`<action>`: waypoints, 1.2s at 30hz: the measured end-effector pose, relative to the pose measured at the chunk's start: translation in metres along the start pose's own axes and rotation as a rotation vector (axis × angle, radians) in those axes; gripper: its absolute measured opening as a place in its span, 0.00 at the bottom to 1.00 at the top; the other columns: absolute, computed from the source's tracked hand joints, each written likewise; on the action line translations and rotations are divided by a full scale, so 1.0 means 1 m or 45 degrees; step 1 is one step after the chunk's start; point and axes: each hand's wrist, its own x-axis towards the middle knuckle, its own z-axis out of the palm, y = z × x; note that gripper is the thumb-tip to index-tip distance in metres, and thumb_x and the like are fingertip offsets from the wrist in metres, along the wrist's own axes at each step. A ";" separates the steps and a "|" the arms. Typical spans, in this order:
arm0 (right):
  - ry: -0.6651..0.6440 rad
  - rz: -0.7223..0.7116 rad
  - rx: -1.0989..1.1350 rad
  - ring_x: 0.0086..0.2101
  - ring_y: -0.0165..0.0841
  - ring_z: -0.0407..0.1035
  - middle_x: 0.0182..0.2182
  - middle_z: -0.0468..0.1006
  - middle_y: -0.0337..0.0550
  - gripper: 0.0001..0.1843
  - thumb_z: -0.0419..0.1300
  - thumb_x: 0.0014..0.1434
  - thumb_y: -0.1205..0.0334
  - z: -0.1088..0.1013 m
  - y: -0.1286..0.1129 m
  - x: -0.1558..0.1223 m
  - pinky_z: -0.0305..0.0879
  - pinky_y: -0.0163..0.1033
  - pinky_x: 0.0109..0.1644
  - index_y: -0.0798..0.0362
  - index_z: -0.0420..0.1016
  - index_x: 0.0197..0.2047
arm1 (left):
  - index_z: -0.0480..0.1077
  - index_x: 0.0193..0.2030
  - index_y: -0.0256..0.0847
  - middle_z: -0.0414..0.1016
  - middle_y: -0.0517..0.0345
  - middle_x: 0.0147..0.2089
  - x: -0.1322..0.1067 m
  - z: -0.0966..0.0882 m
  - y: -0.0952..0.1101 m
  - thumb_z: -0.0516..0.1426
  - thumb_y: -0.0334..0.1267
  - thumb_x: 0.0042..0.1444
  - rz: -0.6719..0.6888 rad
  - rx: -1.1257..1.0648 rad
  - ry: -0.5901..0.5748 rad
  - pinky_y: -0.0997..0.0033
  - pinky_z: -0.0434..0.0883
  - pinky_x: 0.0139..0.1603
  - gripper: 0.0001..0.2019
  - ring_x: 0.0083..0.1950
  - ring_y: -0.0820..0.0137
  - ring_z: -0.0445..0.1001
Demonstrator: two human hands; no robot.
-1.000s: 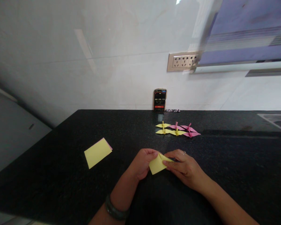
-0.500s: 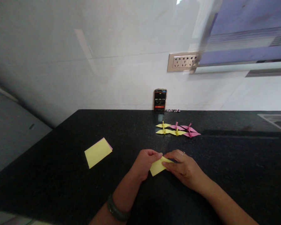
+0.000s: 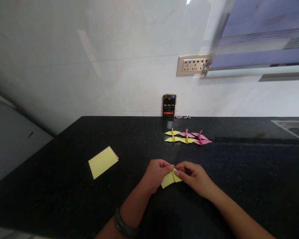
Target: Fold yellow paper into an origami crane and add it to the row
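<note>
Between my two hands is a folded piece of yellow paper (image 3: 167, 180), held low in front of me over the dark counter. My left hand (image 3: 157, 174) pinches its upper left part, thumb on top. From the other side, my right hand (image 3: 193, 176) grips the upper right part between thumb and fingers. A crease or flap edge runs down the middle of the paper. Parts of the sheet are hidden under the fingers. Beyond my hands, several yellow and pink paper cranes (image 3: 186, 139) sit in two rows.
A stack of yellow and pink paper (image 3: 103, 162) lies to the left on the black counter (image 3: 64, 192). A phone (image 3: 169, 106) showing a timer leans on the wall, with a beaded strap (image 3: 183, 117) beside it. A socket panel (image 3: 192, 65) is on the wall. A sink edge (image 3: 289, 131) shows at right.
My right thumb and fingers have shifted on the yellow paper, and a flap on its right side now shows below the thumb. My left hand keeps its pinch.
</note>
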 end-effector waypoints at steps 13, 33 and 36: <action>-0.139 0.139 0.232 0.20 0.24 0.57 0.20 0.65 0.36 0.12 0.54 0.53 0.57 -0.002 0.001 0.002 0.53 0.29 0.22 0.58 0.70 0.28 | 0.70 0.26 0.32 0.68 0.58 0.21 -0.001 0.001 0.002 0.58 0.43 0.40 -0.003 0.102 -0.020 0.76 0.58 0.22 0.13 0.22 0.76 0.62; -0.157 0.190 0.239 0.19 0.23 0.57 0.19 0.65 0.36 0.13 0.54 0.52 0.55 -0.002 0.002 0.001 0.54 0.28 0.20 0.58 0.69 0.27 | 0.69 0.27 0.31 0.66 0.57 0.20 0.003 0.000 -0.004 0.48 0.56 0.47 -0.090 -0.003 -0.080 0.76 0.56 0.19 0.25 0.19 0.76 0.61; -0.172 0.202 0.247 0.19 0.24 0.57 0.19 0.65 0.36 0.14 0.54 0.52 0.54 -0.003 0.002 0.001 0.54 0.29 0.20 0.57 0.70 0.27 | 0.69 0.27 0.32 0.66 0.58 0.19 0.003 0.000 -0.003 0.49 0.56 0.46 -0.087 0.020 -0.067 0.76 0.56 0.19 0.24 0.18 0.76 0.61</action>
